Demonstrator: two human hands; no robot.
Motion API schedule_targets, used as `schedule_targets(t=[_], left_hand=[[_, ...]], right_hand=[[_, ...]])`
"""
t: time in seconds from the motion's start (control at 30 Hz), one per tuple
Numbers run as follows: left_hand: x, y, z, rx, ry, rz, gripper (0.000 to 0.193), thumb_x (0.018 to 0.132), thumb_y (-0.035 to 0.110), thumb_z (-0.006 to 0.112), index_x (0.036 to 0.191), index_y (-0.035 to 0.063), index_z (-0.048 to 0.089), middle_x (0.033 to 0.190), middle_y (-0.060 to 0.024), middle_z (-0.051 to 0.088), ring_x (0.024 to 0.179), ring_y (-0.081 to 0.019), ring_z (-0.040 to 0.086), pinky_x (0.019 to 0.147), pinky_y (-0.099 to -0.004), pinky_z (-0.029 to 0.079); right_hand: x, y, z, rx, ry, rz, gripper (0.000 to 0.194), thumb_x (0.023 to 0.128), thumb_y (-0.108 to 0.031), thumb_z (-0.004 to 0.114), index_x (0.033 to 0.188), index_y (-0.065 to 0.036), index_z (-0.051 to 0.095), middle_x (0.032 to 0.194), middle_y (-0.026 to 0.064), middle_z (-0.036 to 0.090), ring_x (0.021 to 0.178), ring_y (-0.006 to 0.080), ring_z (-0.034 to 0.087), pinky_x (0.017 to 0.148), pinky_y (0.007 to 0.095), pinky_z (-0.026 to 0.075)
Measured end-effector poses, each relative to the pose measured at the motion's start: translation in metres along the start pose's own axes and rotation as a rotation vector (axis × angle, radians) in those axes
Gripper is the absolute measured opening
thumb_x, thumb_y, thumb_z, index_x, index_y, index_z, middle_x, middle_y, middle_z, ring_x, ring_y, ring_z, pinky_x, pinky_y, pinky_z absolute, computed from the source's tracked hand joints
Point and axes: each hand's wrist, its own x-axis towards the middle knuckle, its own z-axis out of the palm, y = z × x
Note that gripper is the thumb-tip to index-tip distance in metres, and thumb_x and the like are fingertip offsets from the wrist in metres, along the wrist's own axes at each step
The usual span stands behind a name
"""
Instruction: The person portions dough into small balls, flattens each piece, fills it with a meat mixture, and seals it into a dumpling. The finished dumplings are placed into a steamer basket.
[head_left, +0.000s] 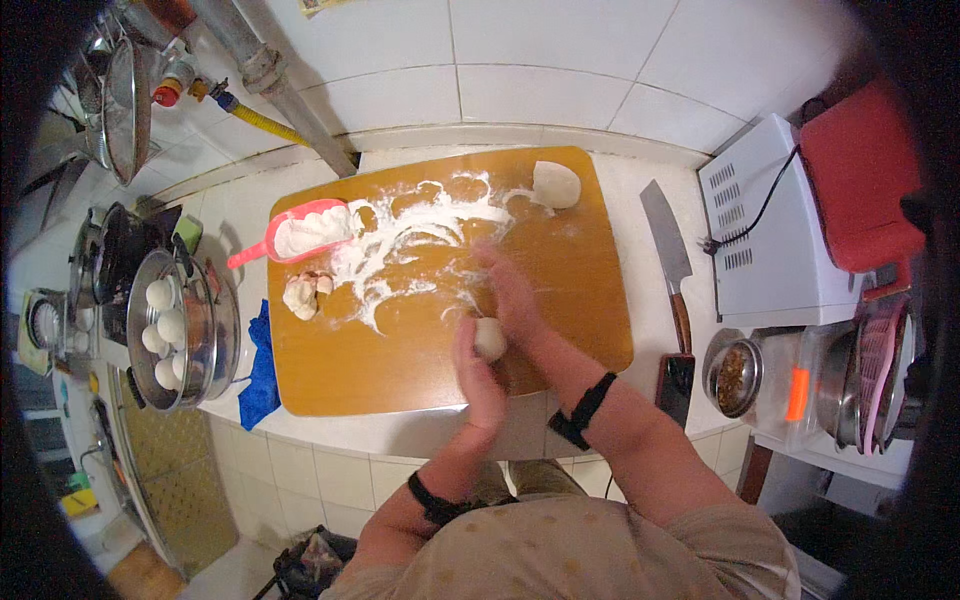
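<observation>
Between my left hand (482, 379) and my right hand (514, 300) is a ball of dough (490, 340), above the near part of a wooden board (337, 375). The left palm touches the ball's left side; the right hand lies along its upper right, fingers stretched out and blurred. White flour (420, 232) is smeared over the board. A red scoop (274, 241) full of flour lies at the board's left, with small dough scraps (302, 295) below it. A larger piece of dough (556, 185) sits at the far right corner.
Left of the board stand a steel steamer pot (229, 345) holding several white dough balls (171, 326) and a blue cloth (260, 375). To the right lie a cleaver (667, 232), a phone (675, 386) and a steel bowl of chopped filling (735, 379), near a white appliance (765, 225).
</observation>
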Motion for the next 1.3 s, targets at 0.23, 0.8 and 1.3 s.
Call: schedule_targets(t=[0.23,0.8,1.3], left_hand=[[0.044,-0.005,-0.006,0.088,-0.424,0.215,0.035,0.099,0.026,0.039,0.113,-0.0014,0.057,0.112,-0.0149,0.06,0.102,-0.0248,0.058,0.09,-0.0341,0.046],[0.038,-0.002,0.007,0.278,-0.055,0.259,0.029,0.099,0.02,0.038,0.094,0.0018,0.06,0.099,-0.0112,0.062,0.09,-0.0236,0.059,0.086,-0.0354,0.047],[0.045,-0.003,0.005,0.362,-0.495,0.262,0.047,0.102,0.02,0.04,0.143,-0.0027,0.036,0.139,-0.0177,0.048,0.126,-0.0246,0.049,0.105,-0.0367,0.041]], right_hand=[[-0.04,-0.028,0.012,0.346,0.02,0.186,0.049,0.106,-0.033,0.029,0.138,0.0,0.046,0.143,0.0143,0.047,0.135,0.0241,0.041,0.114,0.0364,0.026],[-0.018,-0.03,0.01,0.258,0.115,0.12,0.052,0.104,-0.038,0.034,0.138,0.0,0.044,0.136,0.012,0.051,0.127,0.0221,0.046,0.11,0.035,0.031],[-0.037,-0.047,0.01,0.241,0.021,0.111,0.055,0.106,-0.039,0.028,0.142,-0.001,0.04,0.146,0.012,0.042,0.136,0.0236,0.037,0.116,0.0376,0.021]])
